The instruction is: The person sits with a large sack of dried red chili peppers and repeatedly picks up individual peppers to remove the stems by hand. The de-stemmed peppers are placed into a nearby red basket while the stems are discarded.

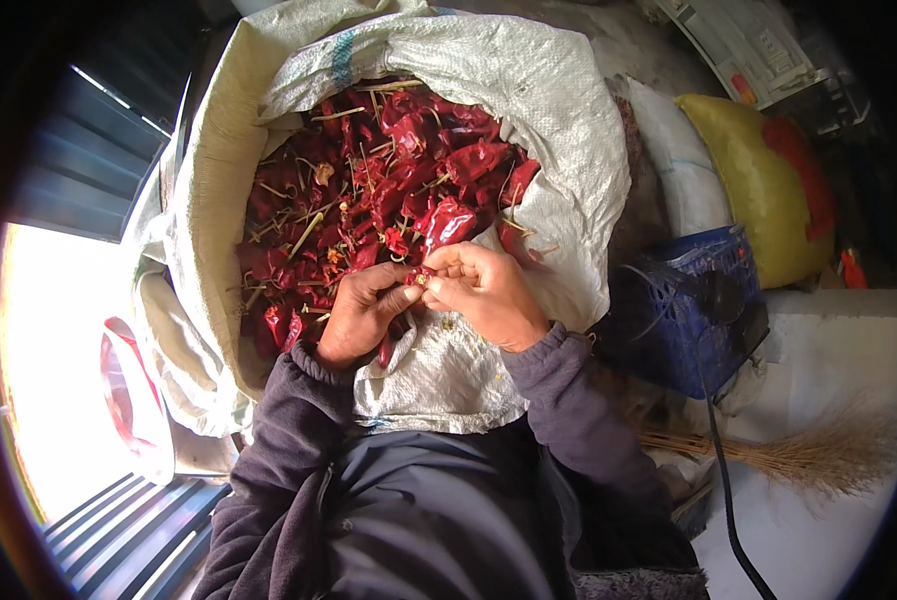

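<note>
A large white woven sack (576, 112) with rolled-down edges stands open before me, filled with dried red peppers (403, 165) and pale stems. Over its near edge, my left hand (362, 311) and my right hand (486, 292) meet, fingertips close together. Between them they pinch a small piece of red pepper (420, 277) with a pale, seedy middle. Just beyond my fingers lies a glossy, larger red pepper (448, 223). Part of the pinched piece is hidden by the fingers.
At the right are a blue plastic crate (688, 330) with a black cable (722, 457), a straw broom (786, 454), a yellow sack (756, 195) and a white sack (677, 157). Corrugated metal sheeting (130, 547) lies at the lower left; a red-and-white bag (133, 397) stands above it.
</note>
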Demonstrator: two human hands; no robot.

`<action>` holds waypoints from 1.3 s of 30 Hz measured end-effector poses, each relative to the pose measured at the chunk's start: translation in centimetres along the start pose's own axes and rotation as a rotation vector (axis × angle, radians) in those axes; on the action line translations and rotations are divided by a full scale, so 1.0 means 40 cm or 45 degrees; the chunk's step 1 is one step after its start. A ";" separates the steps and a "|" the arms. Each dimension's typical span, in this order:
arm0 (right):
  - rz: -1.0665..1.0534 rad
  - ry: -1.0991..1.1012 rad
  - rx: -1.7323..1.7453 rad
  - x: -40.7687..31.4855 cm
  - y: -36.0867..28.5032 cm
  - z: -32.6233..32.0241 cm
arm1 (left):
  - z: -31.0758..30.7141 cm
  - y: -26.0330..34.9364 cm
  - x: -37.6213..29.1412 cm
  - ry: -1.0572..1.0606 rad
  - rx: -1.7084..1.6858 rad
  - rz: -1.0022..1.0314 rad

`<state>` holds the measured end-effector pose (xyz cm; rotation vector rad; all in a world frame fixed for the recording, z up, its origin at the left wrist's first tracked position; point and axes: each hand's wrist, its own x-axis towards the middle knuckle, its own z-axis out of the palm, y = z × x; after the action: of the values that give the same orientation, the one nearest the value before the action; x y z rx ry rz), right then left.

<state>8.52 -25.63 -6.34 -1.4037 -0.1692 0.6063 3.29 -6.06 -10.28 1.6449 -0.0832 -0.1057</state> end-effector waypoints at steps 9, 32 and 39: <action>0.013 -0.078 0.133 -0.009 0.006 0.003 | -0.020 0.050 -0.014 -0.081 -0.226 -0.228; 0.159 0.129 0.331 -0.006 0.087 -0.023 | -0.341 0.168 -0.268 1.375 -0.448 0.219; 0.124 0.102 0.302 -0.001 0.093 -0.025 | -0.489 0.113 -0.349 1.696 -0.403 0.121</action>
<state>7.85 -26.37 -10.05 -1.2090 0.0353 0.6279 -8.20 14.61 -4.04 1.1204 0.8237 0.9929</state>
